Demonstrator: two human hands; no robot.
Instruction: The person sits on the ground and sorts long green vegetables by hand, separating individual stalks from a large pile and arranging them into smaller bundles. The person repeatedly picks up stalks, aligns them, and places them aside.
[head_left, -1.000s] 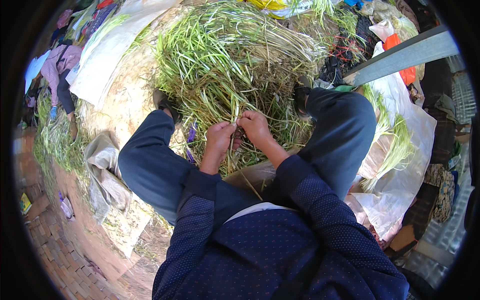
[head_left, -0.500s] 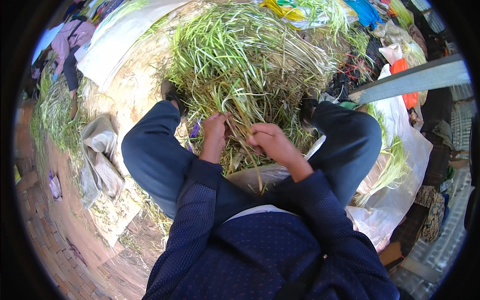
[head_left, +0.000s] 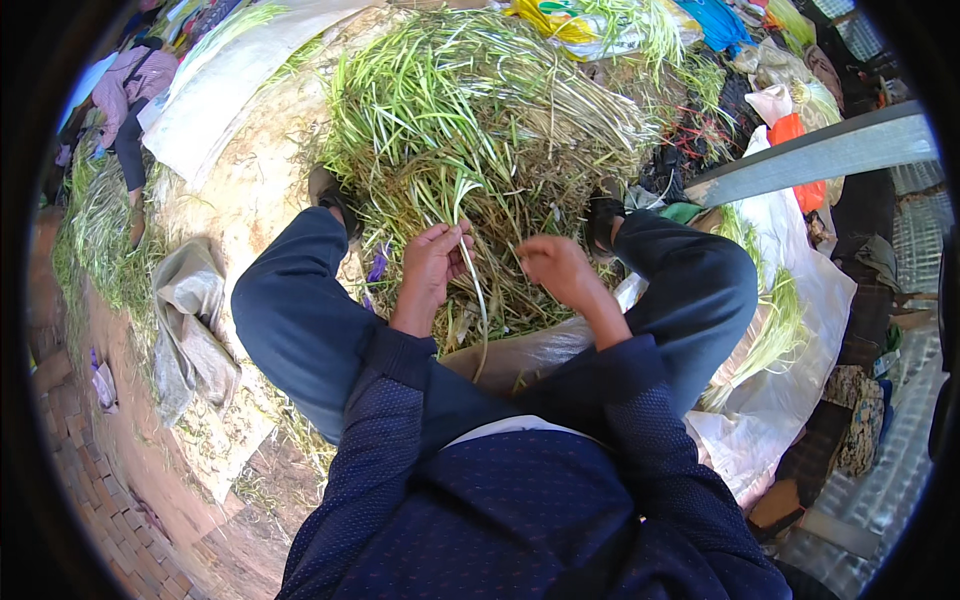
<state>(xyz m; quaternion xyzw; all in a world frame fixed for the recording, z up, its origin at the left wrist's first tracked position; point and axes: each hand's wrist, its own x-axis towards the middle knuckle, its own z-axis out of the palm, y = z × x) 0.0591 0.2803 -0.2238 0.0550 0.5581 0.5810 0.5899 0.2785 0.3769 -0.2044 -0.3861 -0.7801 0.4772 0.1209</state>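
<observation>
A: What is grasped by the left hand (head_left: pixel 432 265)?

B: A long stalk (head_left: pixel 477 280) is pinched between thumb and fingertips; its leafy tip is directed toward the far side, and its pale stem is trailed down toward the lap.

A: And the right hand (head_left: pixel 562 268)?

B: It is held apart from the stalk, to its right, with the fingers curled; because of blur, whether anything is gripped cannot be told.

A: Where is the stalk positioned?

B: Over the near part of a heap of green stalks (head_left: pixel 430 110), which is flanked by dark shoes (head_left: pixel 337 197).

A: What is shown farther out?

B: A crumpled grey sack (head_left: pixel 190 300) is seen beyond the left knee. At the right, a pale green bundle (head_left: pixel 780 325) is laid on a translucent sheet (head_left: pixel 745 440), and a metal bar (head_left: pixel 820 152) is seen above it. At upper left, another person (head_left: pixel 130 85) is partly shown.
</observation>
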